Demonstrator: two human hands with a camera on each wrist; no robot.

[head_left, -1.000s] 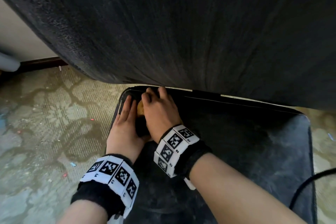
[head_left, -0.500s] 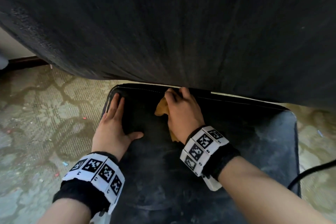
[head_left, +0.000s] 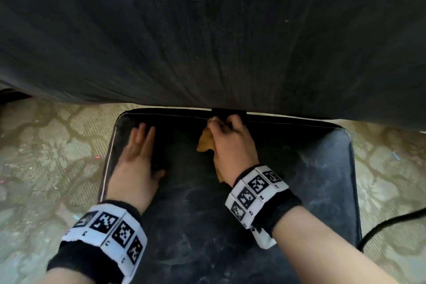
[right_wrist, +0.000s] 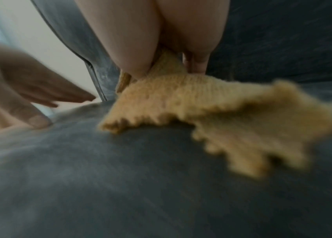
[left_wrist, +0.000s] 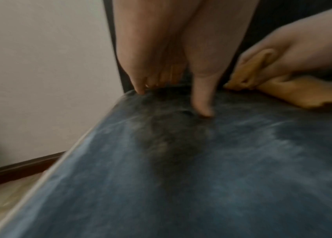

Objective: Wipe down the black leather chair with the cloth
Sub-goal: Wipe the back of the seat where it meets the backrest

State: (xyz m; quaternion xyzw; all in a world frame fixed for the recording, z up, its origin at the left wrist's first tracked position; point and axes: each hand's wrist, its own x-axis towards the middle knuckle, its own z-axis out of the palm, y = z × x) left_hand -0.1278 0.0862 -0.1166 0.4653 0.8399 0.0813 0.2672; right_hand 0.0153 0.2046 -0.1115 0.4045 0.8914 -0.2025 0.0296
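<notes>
The right hand (head_left: 232,143) gripped the tan cloth (head_left: 206,143) against the rear of the black leather chair (head_left: 311,168) seat, below the backrest. The left hand (head_left: 136,159) lay flat, fingers straight, near the seat's left edge.

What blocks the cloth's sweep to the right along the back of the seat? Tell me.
Nothing visible. The right hand grips the cloth at the seat's rear edge, under the backrest. The dusty leather to its right lies bare. The left hand rests flat on the opposite side; the cable lies on the floor.
</notes>
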